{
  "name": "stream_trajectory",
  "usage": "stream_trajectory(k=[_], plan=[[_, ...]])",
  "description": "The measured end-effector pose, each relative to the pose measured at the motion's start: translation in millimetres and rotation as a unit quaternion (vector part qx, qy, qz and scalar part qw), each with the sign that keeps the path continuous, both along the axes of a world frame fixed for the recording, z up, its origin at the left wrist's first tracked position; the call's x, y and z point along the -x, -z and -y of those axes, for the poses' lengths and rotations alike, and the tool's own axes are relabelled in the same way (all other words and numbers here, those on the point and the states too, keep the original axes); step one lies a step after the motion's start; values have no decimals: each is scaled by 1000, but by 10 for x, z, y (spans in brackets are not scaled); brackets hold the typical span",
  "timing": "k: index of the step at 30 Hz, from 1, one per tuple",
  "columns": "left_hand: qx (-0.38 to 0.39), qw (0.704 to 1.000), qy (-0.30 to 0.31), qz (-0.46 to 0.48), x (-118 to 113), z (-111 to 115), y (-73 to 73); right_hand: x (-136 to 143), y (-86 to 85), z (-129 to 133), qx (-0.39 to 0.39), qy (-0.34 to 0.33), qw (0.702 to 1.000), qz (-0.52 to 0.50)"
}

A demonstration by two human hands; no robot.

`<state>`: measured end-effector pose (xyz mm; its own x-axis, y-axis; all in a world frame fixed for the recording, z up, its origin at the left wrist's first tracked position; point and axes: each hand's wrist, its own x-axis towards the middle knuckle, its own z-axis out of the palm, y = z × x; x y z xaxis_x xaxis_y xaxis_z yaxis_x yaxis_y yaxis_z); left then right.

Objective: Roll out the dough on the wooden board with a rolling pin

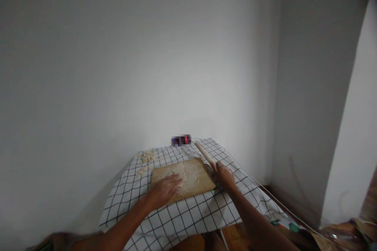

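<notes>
Flat dough point(183, 171) lies on the floured board point(200, 180), rolling pin point(203, 151) near.

Light: dim, grey | wall point(194, 62): brightest in middle, corners dark | shadows: soft | detail: slightly blurred | small object point(181, 140): pixelated

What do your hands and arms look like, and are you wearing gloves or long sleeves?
The left hand and the right hand are plain human hands with no gloves. No sleeves cover the parts of the forearms you can see, and no watch or bracelet shows at the wrists. The picture is too blurry to tell about rings.
</notes>
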<state>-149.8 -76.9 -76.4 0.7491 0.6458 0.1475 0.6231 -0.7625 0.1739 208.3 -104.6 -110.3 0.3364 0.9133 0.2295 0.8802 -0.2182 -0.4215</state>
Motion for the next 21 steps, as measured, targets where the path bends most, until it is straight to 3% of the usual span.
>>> stream_trajectory(k=[4,10,15,21], plan=[[32,999,-2,0,-20,50,14,-6,-13,-5,8,4,1000,-17],[59,996,-69,19,-131,-35,-18,-3,-16,3,13,6,1000,-3],[65,997,-42,-32,-120,-132,-2,20,-57,70,-7,-6,1000,21],[48,998,-38,-19,-111,-145,97,33,-120,141,-15,-9,1000,24]])
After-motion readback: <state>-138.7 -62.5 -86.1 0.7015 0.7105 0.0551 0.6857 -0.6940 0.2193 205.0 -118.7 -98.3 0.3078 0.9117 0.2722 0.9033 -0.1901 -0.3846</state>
